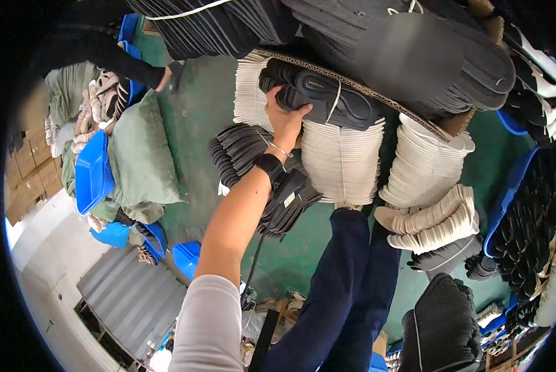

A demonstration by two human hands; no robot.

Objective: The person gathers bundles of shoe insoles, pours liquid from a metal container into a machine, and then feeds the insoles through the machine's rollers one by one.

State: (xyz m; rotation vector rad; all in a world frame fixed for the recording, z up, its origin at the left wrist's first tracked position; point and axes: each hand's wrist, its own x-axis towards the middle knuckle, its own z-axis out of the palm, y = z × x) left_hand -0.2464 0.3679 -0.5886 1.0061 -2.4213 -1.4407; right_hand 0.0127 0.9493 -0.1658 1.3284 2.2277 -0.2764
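Observation:
My left hand grips the near left end of a bundle of black insoles tied with a white string. Its thumb lies along the near edge, and the fingers curl over the end, partly hidden. The bundle rests on top of tall tied stacks of cream insoles, beside a cardboard box edge. A black watch and a thin bracelet are on my left wrist. Beneath the wrist lies another stack of dark insoles, and a dark boxy thing with a white label partly covers it. My right hand is out of view.
Large bundles of black insoles fill the far side. More cream stacks stand right of my legs. Blue bins and a green sack are at left, where another person's hand shows.

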